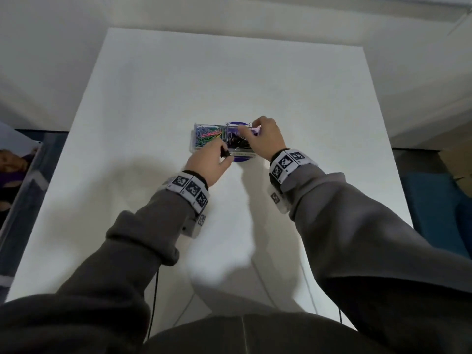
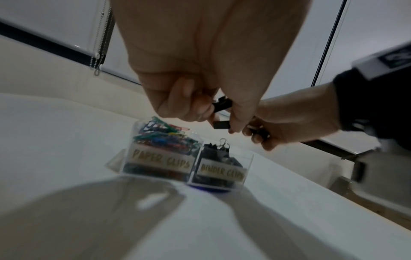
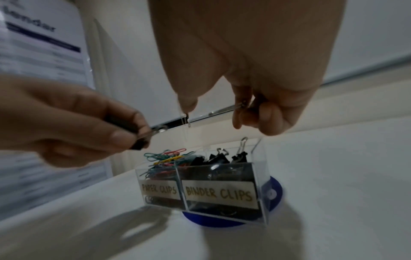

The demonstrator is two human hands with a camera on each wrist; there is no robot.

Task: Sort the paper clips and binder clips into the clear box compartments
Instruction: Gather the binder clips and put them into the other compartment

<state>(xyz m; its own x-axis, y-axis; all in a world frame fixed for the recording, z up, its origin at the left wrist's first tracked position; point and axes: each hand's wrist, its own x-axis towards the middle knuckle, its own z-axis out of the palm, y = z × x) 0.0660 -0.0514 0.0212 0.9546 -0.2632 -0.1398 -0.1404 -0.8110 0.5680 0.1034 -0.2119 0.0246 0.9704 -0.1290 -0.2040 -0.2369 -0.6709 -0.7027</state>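
Note:
A clear two-compartment box [image 1: 192, 144] stands mid-table on a blue disc [image 3: 273, 193]. Its left part, labelled PAPER CLIPS, holds coloured paper clips [image 1: 207, 135] [image 3: 164, 158]. The right part, labelled BINDER CLIPS, holds black binder clips [image 1: 238, 141] [image 3: 222, 158]. My left hand [image 1: 224, 155] hovers at the box's near edge and grips black binder clips [image 2: 222, 105]. My right hand [image 1: 249, 127] is over the binder compartment's far side, pinching a binder clip [image 2: 260, 134] by its wire handle [image 3: 243, 104]; the body is mostly hidden.
The white table [image 1: 229, 72] stretches well beyond the box on every side. Thin cables [image 1: 309, 290] trail across its near part. A leaning glossy panel [image 1: 23, 175] stands off the left edge and blue flooring [image 1: 434, 200] lies off the right.

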